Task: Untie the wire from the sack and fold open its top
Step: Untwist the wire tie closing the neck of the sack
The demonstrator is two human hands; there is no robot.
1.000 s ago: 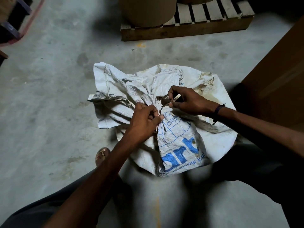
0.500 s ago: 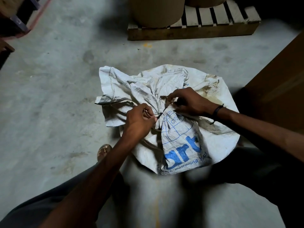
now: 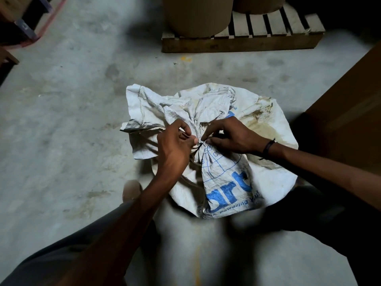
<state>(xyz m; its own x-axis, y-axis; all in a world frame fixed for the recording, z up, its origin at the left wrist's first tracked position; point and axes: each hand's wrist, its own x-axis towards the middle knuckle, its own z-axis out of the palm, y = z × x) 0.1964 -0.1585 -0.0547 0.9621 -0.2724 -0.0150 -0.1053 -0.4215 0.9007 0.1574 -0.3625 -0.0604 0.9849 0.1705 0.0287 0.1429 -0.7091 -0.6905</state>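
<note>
Head view looks down on one white woven sack (image 3: pixel 224 178), crumpled and stained brown toward the right, printed with blue lettering and a blue grid. It sits on a grey concrete floor (image 3: pixel 68 124) at the centre of the frame, its top bunched into a tight neck with the loose cloth fanned out in creased folds toward the upper left. One thin dark wire (image 3: pixel 201 143) wraps that neck, only a short bit of it showing between the two hands.

Left hand (image 3: pixel 175 147) comes in from the lower left, its fingers (image 3: pixel 185 131) curled and clenched round the gathered neck just beside the wire. Right hand (image 3: pixel 231 135) reaches from the right edge, fingertips pinched on the wire at the neck; a dark band (image 3: pixel 269 145) circles its wrist. The two hands nearly touch across the knot.

At the top of the frame one slatted wooden pallet (image 3: pixel 247 41) carries two smooth tan cylinders (image 3: pixel 198 15). One flat brown board (image 3: pixel 346 112) leans along the right edge. One foot (image 3: pixel 132 189), blurred, shows just below the sack's left side, on the floor.
</note>
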